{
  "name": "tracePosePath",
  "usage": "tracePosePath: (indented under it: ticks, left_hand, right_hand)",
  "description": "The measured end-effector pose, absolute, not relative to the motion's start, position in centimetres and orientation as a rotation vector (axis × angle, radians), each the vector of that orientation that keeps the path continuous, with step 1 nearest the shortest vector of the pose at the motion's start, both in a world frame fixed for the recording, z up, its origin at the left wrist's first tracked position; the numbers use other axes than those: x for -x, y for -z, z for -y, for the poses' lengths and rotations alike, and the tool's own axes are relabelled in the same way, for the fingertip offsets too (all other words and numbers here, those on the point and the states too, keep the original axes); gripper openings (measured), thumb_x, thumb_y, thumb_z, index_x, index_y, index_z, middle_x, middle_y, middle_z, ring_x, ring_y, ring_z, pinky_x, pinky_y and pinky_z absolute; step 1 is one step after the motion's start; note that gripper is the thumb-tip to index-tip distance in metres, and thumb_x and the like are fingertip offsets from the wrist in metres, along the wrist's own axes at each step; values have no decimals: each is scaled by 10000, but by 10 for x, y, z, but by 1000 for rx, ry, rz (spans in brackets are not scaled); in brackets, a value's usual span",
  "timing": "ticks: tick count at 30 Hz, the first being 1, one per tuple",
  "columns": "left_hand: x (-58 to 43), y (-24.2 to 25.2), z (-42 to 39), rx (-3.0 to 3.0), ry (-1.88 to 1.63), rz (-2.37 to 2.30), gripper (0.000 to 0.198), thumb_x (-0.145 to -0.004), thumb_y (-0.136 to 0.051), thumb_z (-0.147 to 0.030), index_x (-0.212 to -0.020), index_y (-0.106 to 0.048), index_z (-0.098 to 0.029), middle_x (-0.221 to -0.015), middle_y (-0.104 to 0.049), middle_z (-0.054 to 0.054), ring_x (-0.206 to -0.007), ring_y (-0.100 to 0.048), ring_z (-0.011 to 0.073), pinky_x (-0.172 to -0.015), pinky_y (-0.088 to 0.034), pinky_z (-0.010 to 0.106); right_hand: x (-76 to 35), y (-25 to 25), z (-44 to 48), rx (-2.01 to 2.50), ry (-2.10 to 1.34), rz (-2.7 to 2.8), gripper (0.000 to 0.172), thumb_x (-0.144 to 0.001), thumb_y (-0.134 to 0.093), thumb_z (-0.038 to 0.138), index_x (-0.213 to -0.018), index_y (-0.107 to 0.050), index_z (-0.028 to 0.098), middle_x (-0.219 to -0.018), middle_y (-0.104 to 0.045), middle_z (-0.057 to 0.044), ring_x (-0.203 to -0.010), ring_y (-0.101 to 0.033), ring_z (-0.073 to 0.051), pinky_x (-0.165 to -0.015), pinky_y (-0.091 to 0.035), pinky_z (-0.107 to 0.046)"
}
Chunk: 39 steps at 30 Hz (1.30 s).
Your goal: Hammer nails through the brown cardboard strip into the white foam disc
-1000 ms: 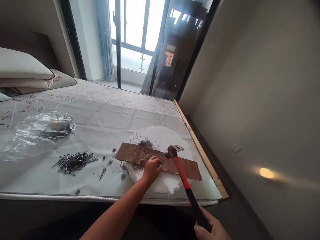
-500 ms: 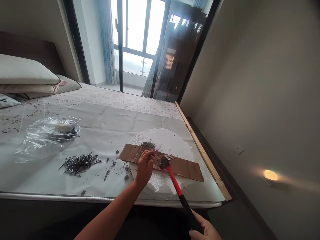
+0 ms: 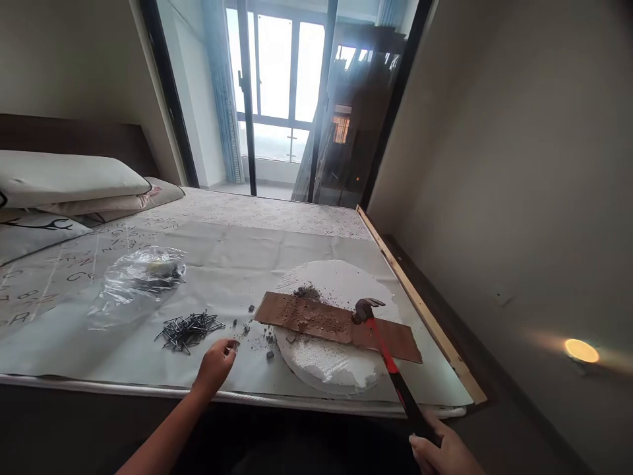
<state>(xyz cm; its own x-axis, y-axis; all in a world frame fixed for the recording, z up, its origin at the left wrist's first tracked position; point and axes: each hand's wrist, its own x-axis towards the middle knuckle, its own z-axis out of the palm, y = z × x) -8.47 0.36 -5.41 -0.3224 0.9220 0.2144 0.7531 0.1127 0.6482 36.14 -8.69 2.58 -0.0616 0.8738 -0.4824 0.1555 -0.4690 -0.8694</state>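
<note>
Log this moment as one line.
left hand: by nails, holds nothing seen | right hand: grips hammer | hammer head: over board on foam

Bed w/ letter-print sheet ahead of hands, pillows far left, bright window beyond, grey wall right, lamp glowing.
</note>
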Motion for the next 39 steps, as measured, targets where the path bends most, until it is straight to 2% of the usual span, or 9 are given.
tracePosePath:
  ticks: [3,6,11,15,21,26,33,39]
  left_hand:
    - [67,45,1,-1790,-1097,-2076,227,-705,-430,-227,-802,-630,-181,-840,-655,60,-786,-608,196,-726,-485,293]
    - [21,30,-4,-1957,-1158,-1861,236,-743,-428,-201,-842,-642,-191,-869,-643,59,-770,-599,176,-725,-482,282]
    - [-80,20,-44,-1992,-1024,-1597,253,-745,-464,-132,-895,-663,-174,-898,-635,67,-673,-591,132,-660,-479,246]
    - [-127,22,-78,-1978,-901,-1712,236,-770,-498,-171,-942,-660,-175,-943,-633,72,-814,-601,169,-732,-456,261]
    - [-142,19,-91,-2022,-630,-1883,204,-794,-485,-249,-785,-683,-201,-888,-639,52,-770,-596,172,-668,-414,253]
    - [-144,17,-89,-1987,-638,-1853,206,-778,-492,-207,-780,-697,-205,-841,-661,44,-770,-590,169,-626,-380,237]
    - [-140,24,-86,-2001,-812,-1733,161,-778,-553,-245,-762,-711,-218,-831,-671,14,-770,-597,150,-638,-380,229]
    - [-139,27,-84,-2035,-816,-1750,167,-782,-551,-236,-722,-705,-215,-794,-655,13,-722,-588,140,-630,-379,231]
  right_hand:
    - [-358,-38,79,1574,-1653,1200,680,-709,-506,377,-1285,-321,67,-382,-315,130,-298,-259,-63,-340,-212,-190]
    - [-353,-46,71,1517,-1685,1264,683,-715,-470,348,-1310,-275,75,-394,-335,136,-271,-238,-59,-295,-215,-184]
    - [-349,-44,68,1470,-1682,1244,718,-696,-474,357,-1321,-244,89,-419,-347,137,-265,-228,-54,-267,-233,-176]
    - [-352,-36,69,1478,-1712,1194,805,-664,-502,371,-1330,-190,44,-402,-339,139,-301,-222,-54,-311,-217,-176]
    - [-357,-31,71,1417,-1722,1198,802,-643,-553,388,-1300,-263,32,-367,-302,146,-341,-179,-53,-364,-173,-183]
    - [-352,-44,76,1545,-1712,1162,924,-653,-543,415,-1361,-117,1,-370,-313,141,-337,-221,-67,-369,-161,-188]
    - [-352,-58,79,1432,-1759,1251,782,-644,-541,379,-1320,-323,52,-385,-331,112,-341,-222,-70,-380,-160,-202]
    - [-346,-56,78,1523,-1763,1256,740,-641,-478,323,-1321,-330,71,-378,-307,125,-328,-210,-61,-367,-157,-193]
